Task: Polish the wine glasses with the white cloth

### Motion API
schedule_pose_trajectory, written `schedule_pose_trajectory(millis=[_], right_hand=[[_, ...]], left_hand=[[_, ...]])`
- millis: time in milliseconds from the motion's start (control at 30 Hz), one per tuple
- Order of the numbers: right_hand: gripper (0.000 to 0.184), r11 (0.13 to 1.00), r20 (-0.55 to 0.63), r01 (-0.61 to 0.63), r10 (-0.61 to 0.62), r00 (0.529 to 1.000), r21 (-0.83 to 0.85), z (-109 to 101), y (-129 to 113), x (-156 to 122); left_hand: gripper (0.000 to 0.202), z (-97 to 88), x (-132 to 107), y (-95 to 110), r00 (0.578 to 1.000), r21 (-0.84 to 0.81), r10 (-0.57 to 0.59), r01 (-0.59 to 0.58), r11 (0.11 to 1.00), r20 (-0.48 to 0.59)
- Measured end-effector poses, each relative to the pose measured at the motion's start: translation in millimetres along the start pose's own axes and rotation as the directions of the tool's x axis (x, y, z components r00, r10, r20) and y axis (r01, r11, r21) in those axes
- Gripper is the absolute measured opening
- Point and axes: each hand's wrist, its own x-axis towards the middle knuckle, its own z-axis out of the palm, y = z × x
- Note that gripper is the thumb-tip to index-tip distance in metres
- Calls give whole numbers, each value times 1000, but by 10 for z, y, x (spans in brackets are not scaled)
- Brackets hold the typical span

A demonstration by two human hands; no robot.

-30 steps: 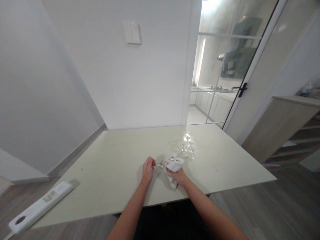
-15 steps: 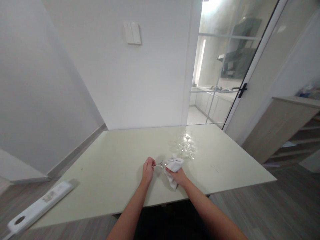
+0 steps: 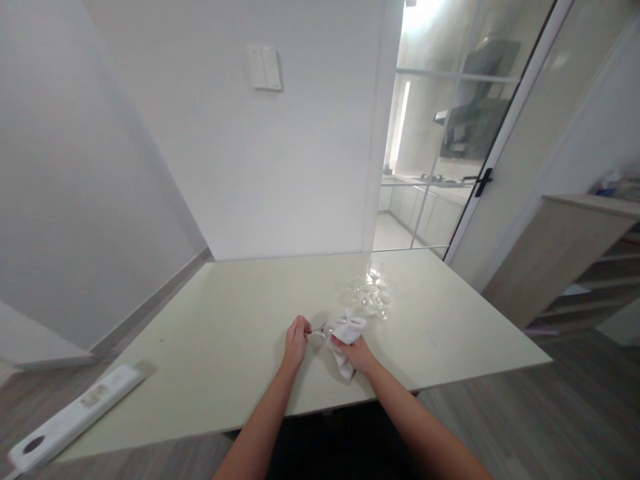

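Observation:
My left hand (image 3: 295,342) is closed on the stem end of a clear stemmed glass (image 3: 320,331) held sideways just above the pale table (image 3: 220,333). A white cloth (image 3: 346,335) is bunched round the glass's bowl, and my right hand (image 3: 358,353) is closed on that cloth. The bowl is mostly hidden by the cloth. Several more clear stemmed glasses (image 3: 373,292) stand together on the table just beyond my right hand.
A long white box (image 3: 70,419) lies over the table's near left corner. A wall with a light switch (image 3: 264,67) stands behind the table. A glass door with a black handle (image 3: 483,180) is at the right, and a wooden shelf unit (image 3: 575,253) is further right.
Both hands stay in place on the glass and cloth; the cloth's folds have shifted slightly. The view has tilted down a little.

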Motion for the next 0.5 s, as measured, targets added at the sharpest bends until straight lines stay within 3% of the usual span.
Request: schedule_pose_trajectory(millis=[200, 500], right_hand=[[42, 1000, 6, 12, -12, 1000, 8, -4, 29, 14], [46, 999, -3, 1, -1, 1000, 37, 9, 28, 14]], left_hand=[[45, 10, 20, -36, 1000, 67, 4, -4, 998, 1], [39, 3, 29, -34, 999, 115, 53, -52, 992, 1]])
